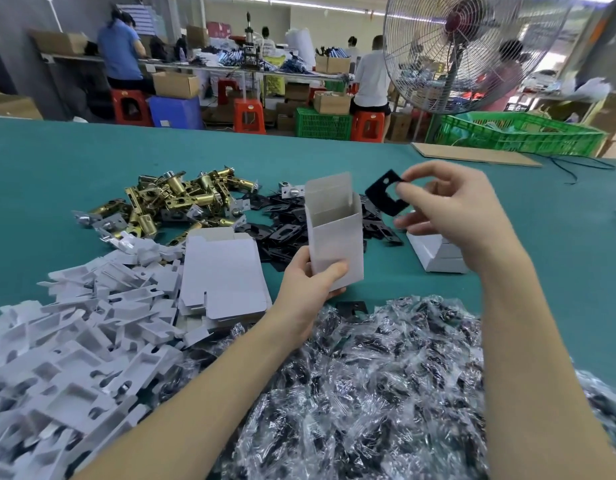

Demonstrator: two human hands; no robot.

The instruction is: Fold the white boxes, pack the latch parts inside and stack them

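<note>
My left hand [308,284] grips an upright white box [334,233] by its lower end; the box's top is open with its flap standing up. To the right of the box, my right hand [452,209] pinches a flat black strike plate [384,197] by its edge, held in the air at the height of the box mouth and apart from it. Behind the box lies a pile of black plates [285,230]. Brass latch bodies [181,202] are heaped at the back left. Flat unfolded box blanks [223,275] lie stacked left of my left hand. Closed white boxes [438,254] sit partly hidden under my right hand.
White cardboard inserts [67,341] cover the near left of the green table [57,161]. Clear bags of small black parts [368,393] fill the near middle. A cardboard sheet [472,154] and a standing fan [452,50] are at the far right. People work at benches behind.
</note>
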